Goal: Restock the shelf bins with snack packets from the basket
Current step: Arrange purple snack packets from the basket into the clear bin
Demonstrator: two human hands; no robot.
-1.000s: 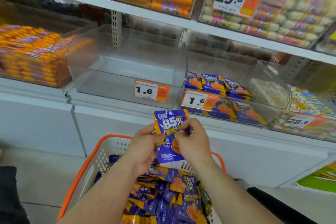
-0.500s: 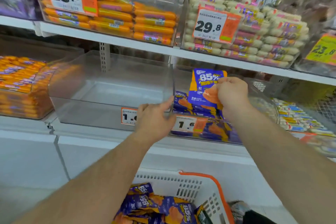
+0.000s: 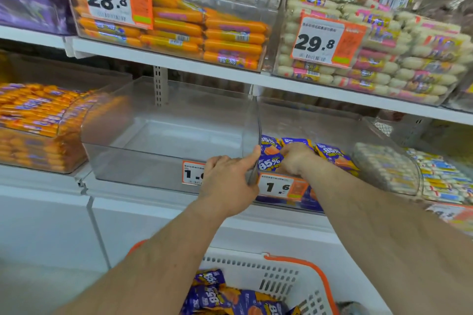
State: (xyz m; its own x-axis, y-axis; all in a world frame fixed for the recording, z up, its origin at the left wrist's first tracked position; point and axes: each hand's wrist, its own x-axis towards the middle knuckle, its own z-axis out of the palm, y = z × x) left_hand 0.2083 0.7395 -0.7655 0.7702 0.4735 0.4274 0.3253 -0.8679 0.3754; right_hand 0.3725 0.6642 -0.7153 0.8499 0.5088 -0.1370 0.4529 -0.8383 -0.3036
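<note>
My right hand (image 3: 294,158) reaches into the clear shelf bin (image 3: 340,133) on the right and grips a blue and orange snack packet (image 3: 270,161), low among other packets of the same kind (image 3: 332,156). My left hand (image 3: 230,176) rests on the front corner where this bin meets the empty clear bin (image 3: 163,133) on its left, thumb up along the dividing wall. Below, the white basket with an orange rim (image 3: 289,279) holds several more blue packets (image 3: 225,294).
Price tags read 1.6 on both bins (image 3: 279,186). Orange sausage packs fill the left bin (image 3: 33,120) and the upper shelf (image 3: 204,33). Pink and white sausage packs (image 3: 409,59) sit at the upper right. Another filled bin (image 3: 384,169) stands right of my hands.
My right hand carried the packet up from over the basket and lowered it into the right bin. My left hand let go of it and moved to the bin's front corner.
</note>
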